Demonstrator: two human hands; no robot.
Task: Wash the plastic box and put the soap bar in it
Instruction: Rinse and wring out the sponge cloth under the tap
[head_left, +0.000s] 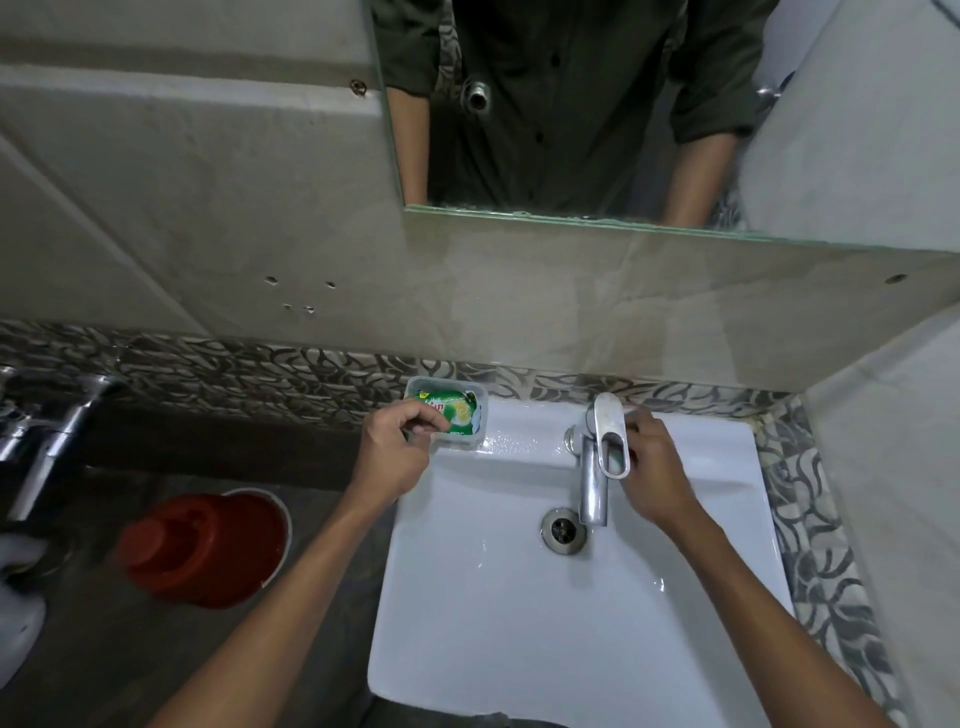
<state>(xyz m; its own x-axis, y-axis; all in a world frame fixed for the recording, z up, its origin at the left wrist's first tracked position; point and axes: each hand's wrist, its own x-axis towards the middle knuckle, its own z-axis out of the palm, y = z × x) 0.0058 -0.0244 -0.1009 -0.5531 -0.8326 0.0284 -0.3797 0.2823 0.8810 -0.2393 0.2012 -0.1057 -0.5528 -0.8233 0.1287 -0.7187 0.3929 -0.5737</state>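
Observation:
A clear plastic box (470, 441) stands on the back left corner of the white sink (493, 597). Inside it lies a soap bar (457, 413) in a green and yellow wrapper. My left hand (395, 452) reaches over the box's near edge, its fingertips pinched on the wrapped soap. My right hand (652, 467) rests against the right side of the chrome tap (597, 467), fingers curled near its lever; what lies under the palm is hidden. No water runs from the spout.
A drain (563, 530) sits below the spout. A red bucket (208, 551) stands on the floor to the left. Chrome wall taps (47, 431) jut out at far left. A mirror (571, 104) hangs above, tiled walls close in behind and right.

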